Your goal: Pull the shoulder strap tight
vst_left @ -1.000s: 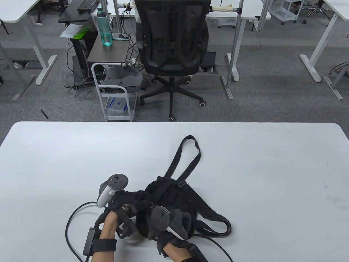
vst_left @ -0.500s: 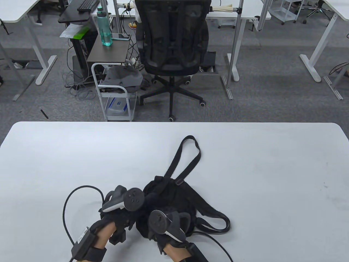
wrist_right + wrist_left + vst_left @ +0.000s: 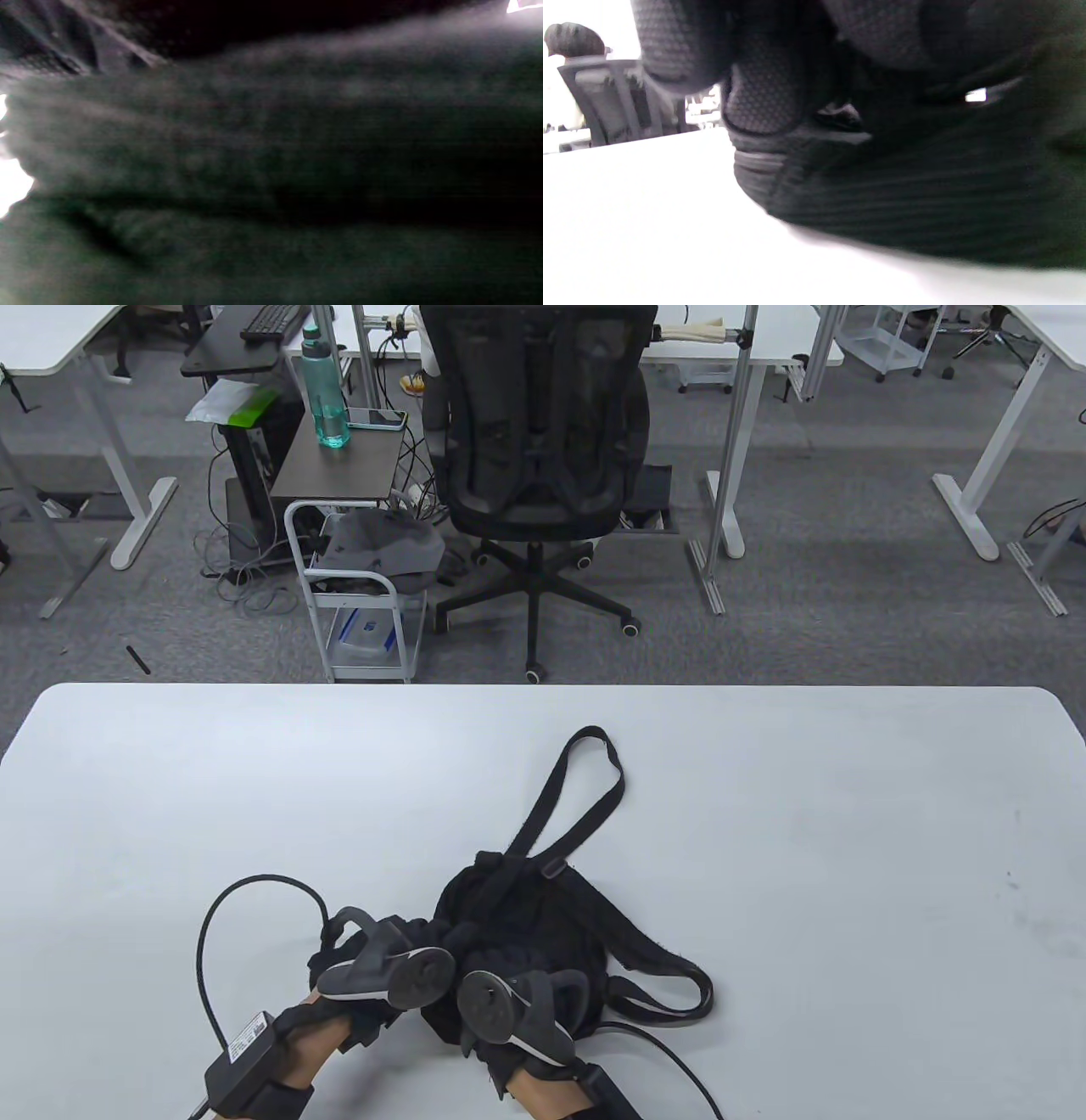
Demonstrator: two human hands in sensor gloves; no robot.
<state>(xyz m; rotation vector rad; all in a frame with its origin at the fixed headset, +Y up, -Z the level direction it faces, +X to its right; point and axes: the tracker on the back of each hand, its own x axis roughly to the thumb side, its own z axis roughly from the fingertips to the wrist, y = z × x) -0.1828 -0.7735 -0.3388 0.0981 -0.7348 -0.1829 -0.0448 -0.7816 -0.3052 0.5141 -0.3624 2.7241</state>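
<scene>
Shoulder strap [image 3: 570,806] loops on the table [image 3: 848,831] beyond both hands; left hand [image 3: 373,976] and right hand [image 3: 509,1010] press the black bag [image 3: 526,916], finger closure unclear; pulling bag fabric instead wouldn't tighten anything.

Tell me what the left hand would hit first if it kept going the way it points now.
The left hand points right, toward the black bag. Its fingers already seem to be at the bag's fabric, so the bag comes first. Actual contact is hidden in the dark cloth.

Black-gloved hands [image 3: 373,976], grey trackers [image 3: 386,967], bare forearms [image 3: 543,1090]
</scene>
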